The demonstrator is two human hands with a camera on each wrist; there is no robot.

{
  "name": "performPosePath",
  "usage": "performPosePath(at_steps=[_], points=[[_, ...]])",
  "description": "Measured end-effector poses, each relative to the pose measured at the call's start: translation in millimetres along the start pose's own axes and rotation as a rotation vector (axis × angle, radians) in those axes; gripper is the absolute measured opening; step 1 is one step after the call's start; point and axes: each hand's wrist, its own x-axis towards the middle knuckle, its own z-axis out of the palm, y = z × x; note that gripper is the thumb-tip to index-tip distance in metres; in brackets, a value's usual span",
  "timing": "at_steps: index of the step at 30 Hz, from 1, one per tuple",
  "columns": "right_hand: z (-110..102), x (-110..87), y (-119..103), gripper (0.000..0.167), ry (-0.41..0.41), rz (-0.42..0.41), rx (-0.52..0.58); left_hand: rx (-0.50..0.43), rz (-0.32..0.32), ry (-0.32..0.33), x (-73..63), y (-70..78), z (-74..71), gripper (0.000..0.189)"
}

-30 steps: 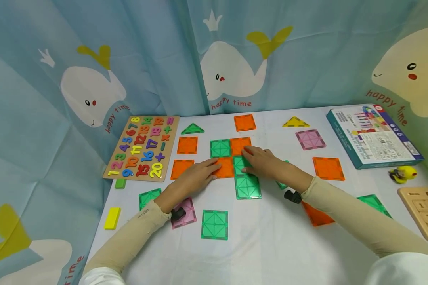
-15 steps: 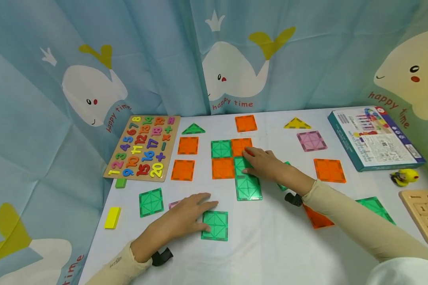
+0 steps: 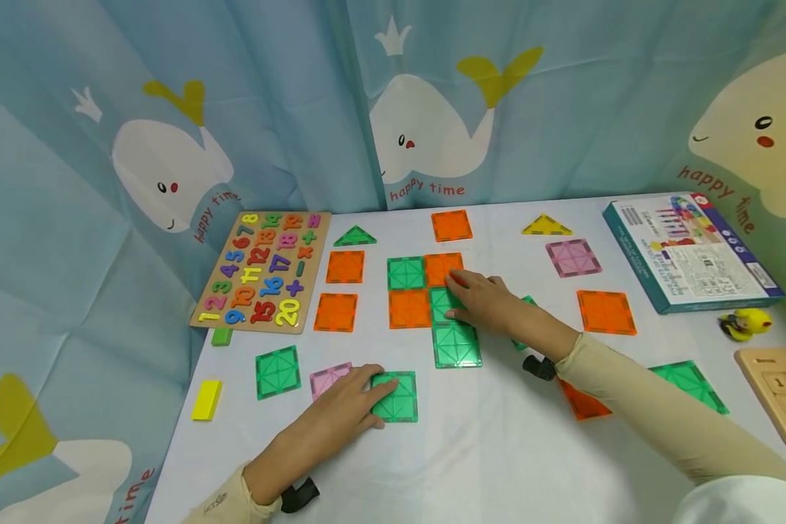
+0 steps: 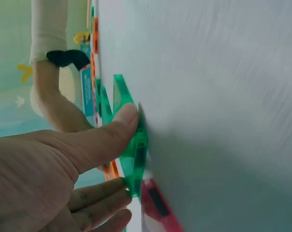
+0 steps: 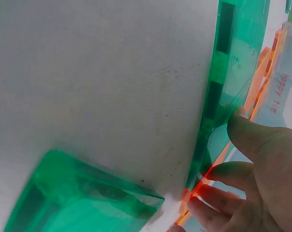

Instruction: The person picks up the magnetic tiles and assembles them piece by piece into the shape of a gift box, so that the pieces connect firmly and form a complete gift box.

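My left hand (image 3: 330,415) pinches a green square magnetic tile (image 3: 402,397) by its left side. In the left wrist view the thumb lies on the near edge of that tile (image 4: 138,159), the fingers are at its far edge, and it tilts over the tablecloth. My right hand (image 3: 487,300) rests on a joined group of tiles, its fingertips on an orange square (image 3: 440,265) and a green square (image 3: 437,306). The group also has a green square (image 3: 406,274), an orange square (image 3: 409,310) and a nearest green square (image 3: 457,346).
Loose tiles lie around: a pink square (image 3: 327,380) by my left hand, a green square (image 3: 278,372), orange squares (image 3: 335,313) and triangles (image 3: 546,225). A number board (image 3: 262,273) stands back left. A box (image 3: 694,255), toy figure (image 3: 747,324) and wooden board (image 3: 776,393) are right.
My left hand has left the joined tiles, come back toward me and taken hold of the loose green square tile, which has shifted slightly away from me. My right hand stays put.
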Motion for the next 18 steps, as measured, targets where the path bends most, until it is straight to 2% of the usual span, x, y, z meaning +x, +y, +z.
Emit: performPosePath(at_steps=[6, 12, 16, 18], points=[[2, -0.9, 2, 0.076, 0.001, 0.005, 0.006, 0.106, 0.013, 0.060, 27.3, -11.8, -5.9, 0.060], [-1, -1.0, -1, 0.076, 0.001, 0.006, -0.008, 0.184, 0.037, 0.079, 57.4, -12.1, -8.9, 0.061], [-1, -1.3, -2, 0.076, 0.000, 0.013, -0.013, 0.191, 0.060, 0.081, 72.3, -8.9, -13.0, 0.062], [0, -1.5, -1, 0.076, -0.003, 0.017, -0.005, 0.180, 0.063, 0.059, 75.7, -7.9, -15.8, 0.063]])
